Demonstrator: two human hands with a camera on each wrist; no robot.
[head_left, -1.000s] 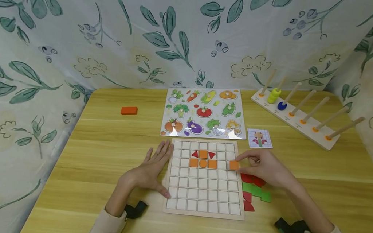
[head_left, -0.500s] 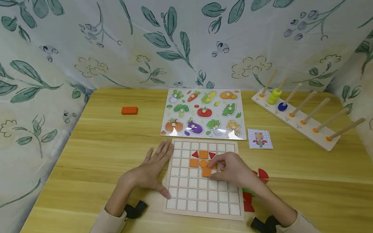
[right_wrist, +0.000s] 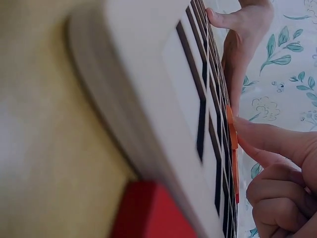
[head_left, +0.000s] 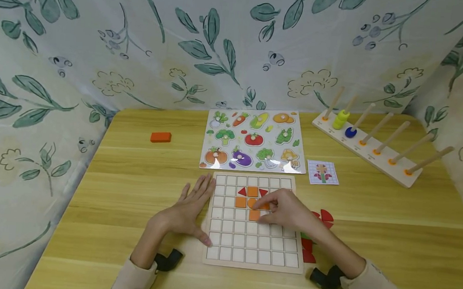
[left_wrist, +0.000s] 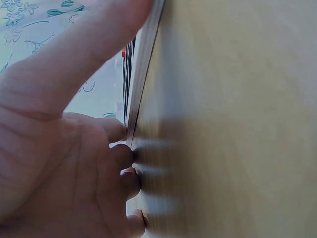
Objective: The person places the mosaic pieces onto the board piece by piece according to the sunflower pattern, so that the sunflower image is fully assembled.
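Note:
A pale wooden grid board (head_left: 253, 268) lies in the middle of the table in the head view. My left hand (head_left: 181, 211) rests at its left edge with fingers spread, the thumb on the lower left rim. My right hand (head_left: 287, 210) pinches an orange square tile (head_left: 254, 215) between thumb and index finger, over the cell just below the orange circle tile (head_left: 251, 203). In the right wrist view the thumb touches that orange square (right_wrist: 232, 126). Other orange squares (head_left: 241, 202) and red triangles (head_left: 242, 191) lie in cells around the circle; the right fingers partly cover some.
Red and green pieces (head_left: 309, 250) lie along the board's right side, partly under my right forearm. A pattern card (head_left: 322, 172) and a vegetable puzzle (head_left: 254, 139) lie behind the board. A peg stand (head_left: 367, 148) is at back right, an orange block (head_left: 161, 137) at back left.
My right hand has carried the orange square leftward from the board's right edge to below the circle, then shifted it slightly into line with the cell. The left hand has stayed still.

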